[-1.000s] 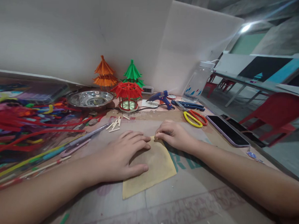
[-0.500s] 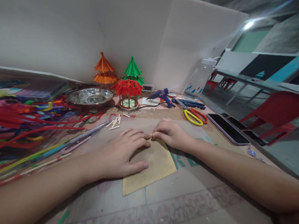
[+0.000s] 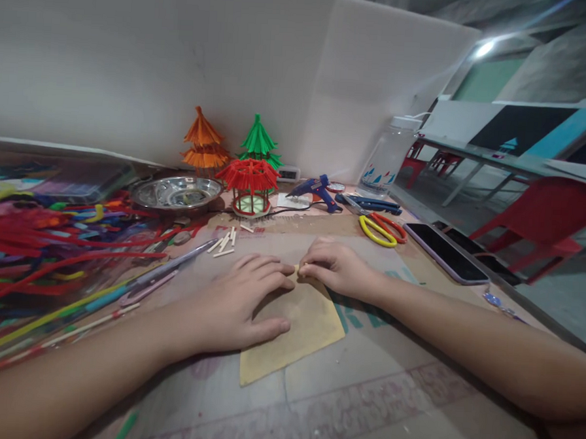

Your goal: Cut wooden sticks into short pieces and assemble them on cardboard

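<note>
A tan sheet of sandpaper-like material (image 3: 303, 328) lies flat on the cardboard-covered table (image 3: 372, 394). My left hand (image 3: 237, 302) rests palm down on the sheet with its fingers stretched out, pinning it. My right hand (image 3: 337, 268) is at the sheet's far corner, fingers pinched round a small pale stick whose tip touches the sheet. Several short pale sticks (image 3: 226, 241) lie loose just beyond my left hand.
Pipe cleaners (image 3: 36, 245) pile at the left beside pens (image 3: 172, 269). At the back stand a metal bowl (image 3: 176, 192), a red pavilion model (image 3: 249, 186), orange (image 3: 205, 139) and green (image 3: 258, 142) ones, a glue gun (image 3: 317, 191), scissors (image 3: 381, 229), a phone (image 3: 446, 254), a bottle (image 3: 389, 158).
My hands stay almost in place; the right hand's pinch has shifted slightly over the sheet's far corner. The view has wobbled a little.
</note>
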Tool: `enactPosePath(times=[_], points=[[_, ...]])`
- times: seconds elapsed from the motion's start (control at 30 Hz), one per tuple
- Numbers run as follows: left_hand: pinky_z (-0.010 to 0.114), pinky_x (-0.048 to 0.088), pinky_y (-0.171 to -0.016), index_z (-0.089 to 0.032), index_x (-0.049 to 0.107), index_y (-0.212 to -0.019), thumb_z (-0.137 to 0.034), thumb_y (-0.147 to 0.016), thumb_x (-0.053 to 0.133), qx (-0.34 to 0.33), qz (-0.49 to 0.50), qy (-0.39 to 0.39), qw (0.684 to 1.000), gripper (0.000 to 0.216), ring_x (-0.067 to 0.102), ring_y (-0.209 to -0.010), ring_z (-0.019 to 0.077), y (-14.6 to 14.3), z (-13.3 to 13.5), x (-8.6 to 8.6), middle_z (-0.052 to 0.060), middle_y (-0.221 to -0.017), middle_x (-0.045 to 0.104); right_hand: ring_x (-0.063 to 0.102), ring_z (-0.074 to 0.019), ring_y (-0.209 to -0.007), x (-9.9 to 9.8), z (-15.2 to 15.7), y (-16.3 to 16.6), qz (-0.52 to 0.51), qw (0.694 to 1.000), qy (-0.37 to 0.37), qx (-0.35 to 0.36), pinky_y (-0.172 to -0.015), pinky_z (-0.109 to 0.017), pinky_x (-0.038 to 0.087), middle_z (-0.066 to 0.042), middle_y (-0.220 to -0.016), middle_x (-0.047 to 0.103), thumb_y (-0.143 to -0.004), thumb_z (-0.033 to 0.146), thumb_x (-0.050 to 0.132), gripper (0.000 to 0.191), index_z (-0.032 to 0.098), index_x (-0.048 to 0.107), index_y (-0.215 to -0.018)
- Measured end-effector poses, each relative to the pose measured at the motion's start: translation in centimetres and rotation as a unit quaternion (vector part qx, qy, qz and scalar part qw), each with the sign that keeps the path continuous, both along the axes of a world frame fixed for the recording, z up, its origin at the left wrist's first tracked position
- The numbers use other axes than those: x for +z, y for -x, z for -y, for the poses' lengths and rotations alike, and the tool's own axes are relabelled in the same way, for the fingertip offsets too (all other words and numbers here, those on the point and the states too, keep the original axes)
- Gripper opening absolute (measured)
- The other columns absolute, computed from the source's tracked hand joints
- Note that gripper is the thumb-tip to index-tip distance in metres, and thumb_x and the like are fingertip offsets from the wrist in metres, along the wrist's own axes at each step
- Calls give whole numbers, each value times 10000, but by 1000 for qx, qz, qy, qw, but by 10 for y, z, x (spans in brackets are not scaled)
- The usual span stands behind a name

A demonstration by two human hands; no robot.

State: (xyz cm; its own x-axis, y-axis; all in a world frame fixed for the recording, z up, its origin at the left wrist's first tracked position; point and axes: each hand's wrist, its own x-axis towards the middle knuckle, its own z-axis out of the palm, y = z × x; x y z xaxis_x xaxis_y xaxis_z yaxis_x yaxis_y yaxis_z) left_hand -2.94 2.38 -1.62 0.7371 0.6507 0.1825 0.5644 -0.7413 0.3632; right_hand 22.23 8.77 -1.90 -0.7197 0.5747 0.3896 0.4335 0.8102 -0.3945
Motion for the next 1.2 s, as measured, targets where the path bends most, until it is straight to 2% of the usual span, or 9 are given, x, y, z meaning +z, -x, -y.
enactPosePath(times=[0.13, 0.27, 0.37, 0.43, 0.57, 0.83, 0.97, 1.1, 1.2], points=[[585, 370, -1133, -192, 631, -1263, -528, -896, 639, 2, 8, 0, 1000, 498, 476, -1358, 368, 0, 0, 0, 133, -1450, 572, 624, -175, -776, 0, 1, 1, 3, 999, -23, -22, -799, -336, 425, -47, -770, 736, -946, 244, 643, 173, 178, 752, -829], [584, 365, -1139, -194, 623, -1274, -533, -901, 629, -3, 7, -5, 1000, 504, 471, -1364, 365, 0, 0, 0, 132, -1432, 585, 633, -174, -790, 1, 4, 4, 9, 1000, 5, -4, -814, -336, 443, -46, -788, 741, -945, 249, 632, 168, 188, 751, -843], [589, 365, -1137, -181, 618, -1275, -542, -912, 611, 0, 0, -7, 1000, 512, 463, -1366, 363, 0, 0, -1, 138, -1443, 573, 646, -186, -828, 2, 2, 5, -51, 996, 56, -56, -833, -349, 457, -49, -811, 743, -914, 255, 648, 144, 188, 726, -813], [594, 363, -1139, -184, 615, -1279, -553, -914, 604, 3, -5, -3, 1000, 519, 452, -1373, 362, 0, 0, -1, 135, -1469, 552, 661, -177, -807, 3, 1, 5, -146, 968, 185, -86, -787, -329, 481, -37, -813, 738, -902, 302, 656, 135, 190, 689, -834], [582, 363, -1148, -199, 603, -1299, -552, -917, 603, 6, -9, 1, 1000, 520, 432, -1389, 352, 1, 0, -2, 120, -1483, 540, 678, -132, -777, 3, 1, 4, -296, 865, 402, -42, -745, -269, 506, -4, -828, 729, -814, 346, 772, 205, 196, 636, -846], [579, 365, -1145, -203, 600, -1309, -555, -922, 593, 6, -3, -4, 1000, 523, 436, -1390, 353, 0, 0, -2, 122, -1480, 542, 640, -102, -730, 2, 6, 8, -327, 816, 476, -6, -700, -239, 481, 11, -782, 708, -804, 368, 809, 308, 201, 697, -1037], [567, 368, -1143, -205, 607, -1298, -536, -914, 614, 2, 8, -5, 1000, 507, 453, -1379, 353, -1, 0, -2, 124, -1459, 562, 622, -103, -685, 4, 7, 7, -311, 833, 458, 7, -658, -239, 462, 16, -749, 695, -836, 424, 764, 327, 200, 682, -1059], [557, 361, -1150, -211, 613, -1281, -528, -913, 622, -1, 20, -3, 1000, 485, 458, -1375, 344, 0, 0, -1, 119, -1459, 565, 624, -125, -663, 5, 9, 5, -221, 919, 321, -64, -640, -259, 471, 16, -695, 679, -893, 359, 665, 178, 195, 694, -958], [561, 362, -1149, -200, 616, -1264, -528, -908, 626, 3, 11, 4, 1000, 485, 450, -1380, 347, 0, 0, 0, 126, -1450, 570, 684, -166, -809, 4, 8, 4, -155, 959, 218, -89, -751, -299, 519, -31, -842, 745, -868, 308, 661, 153, 189, 729, -937]])
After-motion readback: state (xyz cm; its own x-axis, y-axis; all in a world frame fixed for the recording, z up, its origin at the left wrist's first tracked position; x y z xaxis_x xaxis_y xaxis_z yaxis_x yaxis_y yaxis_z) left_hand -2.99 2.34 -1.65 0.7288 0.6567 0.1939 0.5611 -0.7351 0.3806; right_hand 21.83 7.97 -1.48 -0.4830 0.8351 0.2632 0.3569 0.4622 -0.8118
